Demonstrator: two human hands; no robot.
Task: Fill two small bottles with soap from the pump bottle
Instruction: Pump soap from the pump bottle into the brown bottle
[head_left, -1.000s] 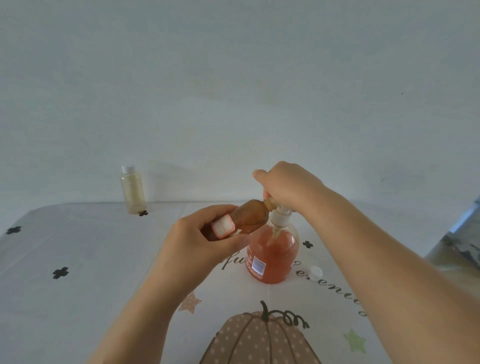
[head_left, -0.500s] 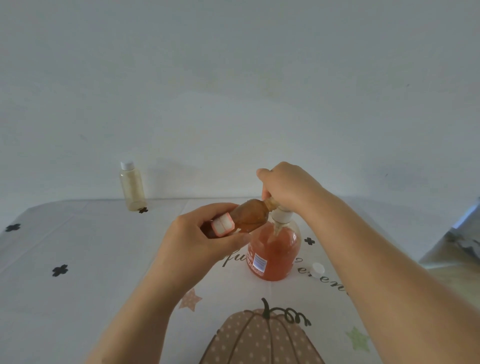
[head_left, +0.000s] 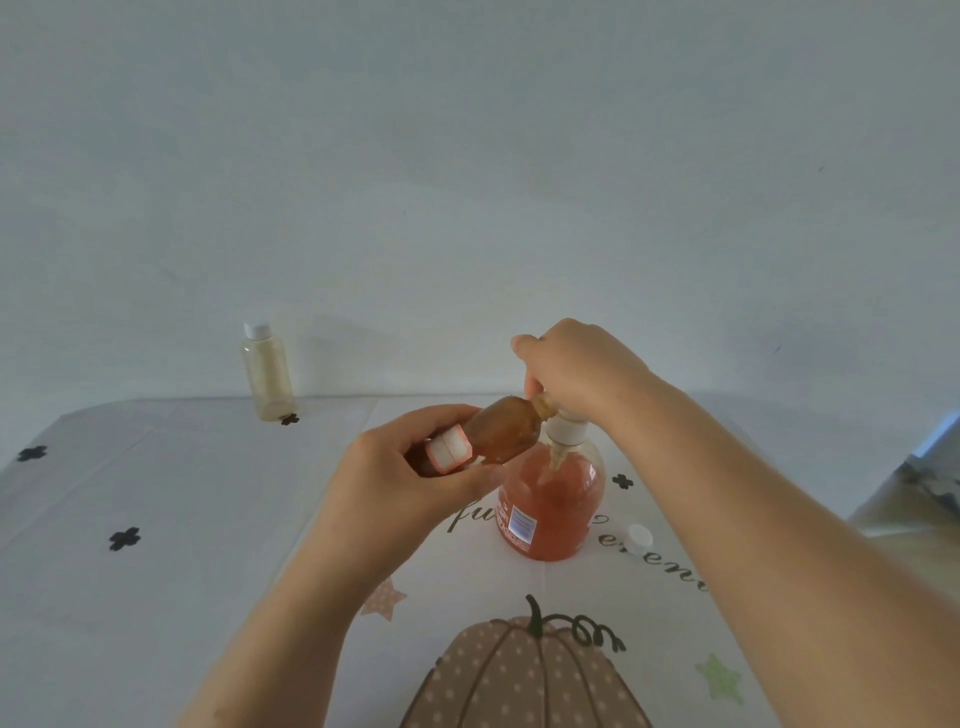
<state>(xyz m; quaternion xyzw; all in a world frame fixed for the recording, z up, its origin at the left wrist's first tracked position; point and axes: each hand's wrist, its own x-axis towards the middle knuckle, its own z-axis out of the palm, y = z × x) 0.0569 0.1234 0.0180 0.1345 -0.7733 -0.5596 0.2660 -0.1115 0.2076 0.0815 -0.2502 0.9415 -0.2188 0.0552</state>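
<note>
The pump bottle (head_left: 550, 499), clear with orange soap and a white collar, stands mid-table. My right hand (head_left: 576, 369) covers and presses its pump head, which is hidden under my palm. My left hand (head_left: 415, 473) grips a small amber bottle (head_left: 501, 428) with a white label, tilted almost flat, its open neck touching the pump spout under my right hand. A second small bottle (head_left: 266, 371), pale yellowish with a white cap, stands upright at the table's far left edge by the wall.
A small white cap (head_left: 638, 535) lies on the tablecloth (head_left: 156, 519) right of the pump bottle. The cloth has a pumpkin print (head_left: 524, 675) near me. A plain wall rises behind the table. A patterned surface (head_left: 914, 493) shows at the right edge.
Both hands hold the same pose on the small amber bottle and the pump. The view has shifted slightly; nothing was let go or picked up.
</note>
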